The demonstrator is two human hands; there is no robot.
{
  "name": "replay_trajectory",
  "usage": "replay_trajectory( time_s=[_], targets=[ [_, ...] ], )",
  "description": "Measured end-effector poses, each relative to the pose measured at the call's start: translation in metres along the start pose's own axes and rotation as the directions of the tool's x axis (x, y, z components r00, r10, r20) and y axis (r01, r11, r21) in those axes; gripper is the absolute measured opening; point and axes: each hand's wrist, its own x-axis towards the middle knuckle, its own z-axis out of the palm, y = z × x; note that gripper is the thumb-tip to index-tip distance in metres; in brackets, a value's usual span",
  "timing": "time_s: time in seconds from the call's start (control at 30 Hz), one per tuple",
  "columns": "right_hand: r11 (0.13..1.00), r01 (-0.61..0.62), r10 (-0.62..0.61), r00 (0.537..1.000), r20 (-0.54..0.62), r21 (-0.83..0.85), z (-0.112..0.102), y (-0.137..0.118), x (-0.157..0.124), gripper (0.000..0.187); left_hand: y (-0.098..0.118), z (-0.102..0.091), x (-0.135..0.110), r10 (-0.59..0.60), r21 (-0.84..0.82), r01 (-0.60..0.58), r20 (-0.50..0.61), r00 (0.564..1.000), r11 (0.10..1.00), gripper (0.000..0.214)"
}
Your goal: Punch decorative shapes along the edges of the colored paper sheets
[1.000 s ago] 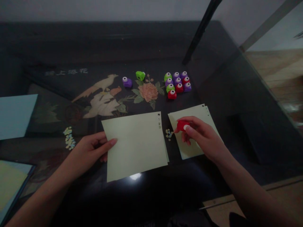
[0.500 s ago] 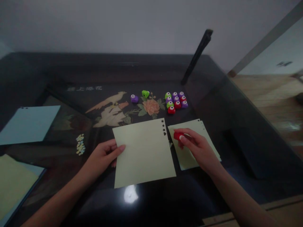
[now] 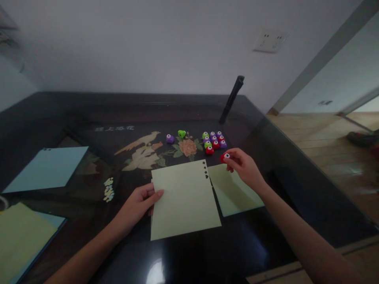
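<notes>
My left hand (image 3: 145, 199) pinches the left edge of a pale yellow sheet of paper (image 3: 183, 205), thumb on top. Down the sheet's upper right edge runs a short row of punched shapes, stars and a heart among them. My right hand (image 3: 244, 167) grips a small red craft punch (image 3: 224, 157) between thumb and fingers, above the far edge of a second pale paper stack (image 3: 237, 193). Beyond it, several red, green and purple punches (image 3: 215, 144) stand grouped in rows. A purple punch (image 3: 169, 139) and a green punch (image 3: 181, 134) lie apart to their left.
Small punched-out paper bits (image 3: 109, 190) lie left of my left hand. Blue paper (image 3: 50, 167) and a yellow sheet (image 3: 23, 240) are farther left. A black upright rod (image 3: 232, 98) rises at the table's back right, before a wall with a socket (image 3: 270, 40).
My right hand has moved away from me with the red craft punch, toward the grouped punches. The left hand still holds the sheet. The camera view has tilted up.
</notes>
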Motion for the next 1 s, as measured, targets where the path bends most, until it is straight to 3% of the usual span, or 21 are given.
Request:
replay_trajectory(
  time_s=[0.1, 0.2, 0.4, 0.67, 0.83, 1.0],
  targets=[
    [0.937, 0.131, -0.155, 0.987, -0.049, -0.325, -0.002, 0.021, 0.028, 0.025, 0.0, 0.001, -0.001, 0.013, -0.009, -0.013, 0.006, 1.0, 1.0, 0.039],
    [0.901, 0.152, -0.203, 0.975, -0.085, -0.407, 0.0, 0.039, 0.046, 0.021, -0.001, 0.001, -0.001, 0.032, -0.018, -0.032, 0.008, 0.999, 0.999, 0.041],
    [0.876, 0.127, -0.203, 0.972, -0.116, -0.466, 0.007, 0.054, 0.052, 0.022, -0.002, 0.001, 0.0, 0.054, -0.033, -0.054, -0.008, 0.999, 0.998, 0.04],
    [0.875, 0.091, -0.184, 0.971, -0.154, -0.476, 0.01, 0.054, 0.048, 0.025, -0.002, 0.003, 0.0, 0.038, -0.01, -0.038, 0.001, 0.999, 0.999, 0.043],
    [0.873, 0.079, -0.197, 0.96, -0.2, -0.482, 0.011, 0.047, 0.039, 0.017, -0.003, 0.004, 0.0, 0.024, 0.014, -0.024, -0.026, 0.999, 1.0, 0.044],
    [0.867, 0.1, -0.199, 0.968, -0.154, -0.488, 0.016, 0.047, 0.039, 0.009, -0.004, 0.004, 0.002, 0.006, 0.013, -0.006, 0.005, 1.0, 1.0, 0.044]
  ],
)
